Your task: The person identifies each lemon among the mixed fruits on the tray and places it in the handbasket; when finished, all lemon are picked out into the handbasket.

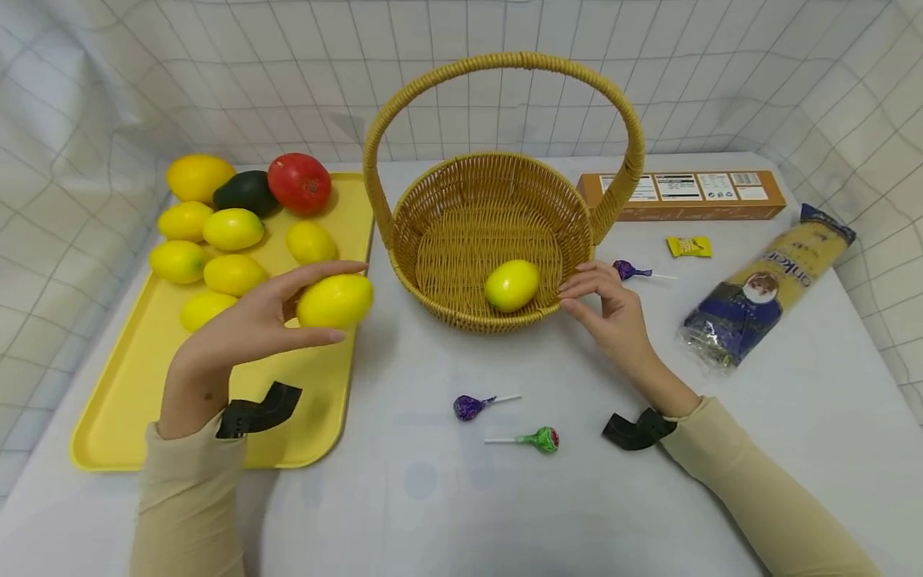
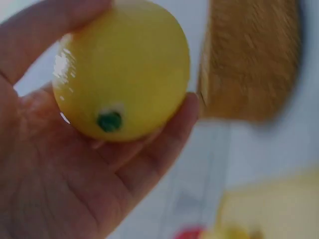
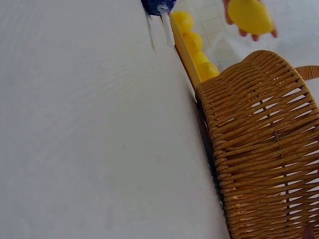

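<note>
— What lies about on the table (image 1: 433, 497)?

— A yellow tray (image 1: 130, 401) at the left with more lemons, a dark avocado (image 1: 247, 192) and a red tomato (image 1: 300, 183). At the far right, a brown box (image 1: 685, 195), a yellow sweet (image 1: 688, 246) and a bag of pasta (image 1: 764, 288). Three lollipops lie loose: a purple one (image 1: 472, 406) and a green one (image 1: 542, 439) near the front edge, another purple one (image 1: 630, 270) just beside the right hand. Nothing stands between the lifted lemon and the basket.

— And the hands?

— The left hand (image 1: 245, 328) holds a lemon (image 1: 335, 300) between thumb and fingers, raised over the tray's right edge, near the wicker basket (image 1: 497, 232) but left of it. The right hand (image 1: 606, 304) rests its curled fingertips against the basket's right rim, gripping nothing that I can make out.

— How does the lemon look?

— Glossy, smooth, bright yellow, with a small green stem spot (image 2: 109, 121) at one end. A second lemon (image 1: 511, 285) already lies inside the basket.
</note>
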The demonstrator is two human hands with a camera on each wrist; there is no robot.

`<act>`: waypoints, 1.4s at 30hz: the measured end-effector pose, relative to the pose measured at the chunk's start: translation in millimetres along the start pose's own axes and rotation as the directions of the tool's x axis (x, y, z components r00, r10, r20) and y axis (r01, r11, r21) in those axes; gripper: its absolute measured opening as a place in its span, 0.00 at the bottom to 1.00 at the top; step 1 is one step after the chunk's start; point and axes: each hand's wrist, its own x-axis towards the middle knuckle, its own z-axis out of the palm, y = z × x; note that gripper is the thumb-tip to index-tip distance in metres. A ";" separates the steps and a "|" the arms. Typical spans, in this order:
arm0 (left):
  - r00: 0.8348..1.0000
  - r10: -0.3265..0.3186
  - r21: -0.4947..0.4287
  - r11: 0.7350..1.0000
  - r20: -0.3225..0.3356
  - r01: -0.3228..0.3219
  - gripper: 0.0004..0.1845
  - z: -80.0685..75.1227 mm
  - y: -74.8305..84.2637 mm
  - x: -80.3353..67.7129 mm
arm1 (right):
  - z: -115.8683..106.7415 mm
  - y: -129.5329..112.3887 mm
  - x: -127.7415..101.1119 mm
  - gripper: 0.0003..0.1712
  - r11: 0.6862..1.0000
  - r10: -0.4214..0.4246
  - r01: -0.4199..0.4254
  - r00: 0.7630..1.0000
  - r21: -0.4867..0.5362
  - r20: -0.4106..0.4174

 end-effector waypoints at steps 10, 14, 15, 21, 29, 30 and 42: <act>0.967 0.166 -0.097 0.984 0.192 -0.150 0.34 39.8 12.7 105.4 | 14.4 -20.1 2.3 0.05 0.999 0.036 -0.036 0.999 0.007 0.002; 0.954 0.142 -0.032 0.990 0.264 -0.138 0.32 47.0 -0.4 125.1 | 17.7 -24.9 3.0 0.02 0.999 0.048 -0.047 0.999 -0.015 0.010; 0.949 0.141 -0.021 0.990 0.281 -0.140 0.30 47.8 -2.2 128.4 | 17.8 -25.8 3.3 0.03 0.999 0.044 -0.043 0.999 -0.019 0.013; 0.923 0.117 0.002 0.992 0.367 -0.126 0.25 50.3 -0.5 138.6 | 16.2 -27.9 5.4 0.02 1.000 0.026 -0.026 0.999 -0.007 0.019; 0.951 0.162 0.025 0.984 0.264 -0.175 0.24 43.8 6.5 117.5 | 10.5 -9.5 -0.6 0.09 1.000 0.020 -0.020 1.000 0.001 0.014; 0.956 0.174 0.003 0.984 0.236 -0.179 0.23 38.8 7.2 109.8 | 9.4 -6.9 -1.2 0.08 1.000 0.021 -0.021 1.000 0.000 0.014; 0.860 0.002 -0.623 0.689 -0.509 -0.370 0.17 -31.1 -34.0 27.8 | -0.6 -2.8 0.1 0.10 1.000 0.026 -0.026 1.000 0.000 0.002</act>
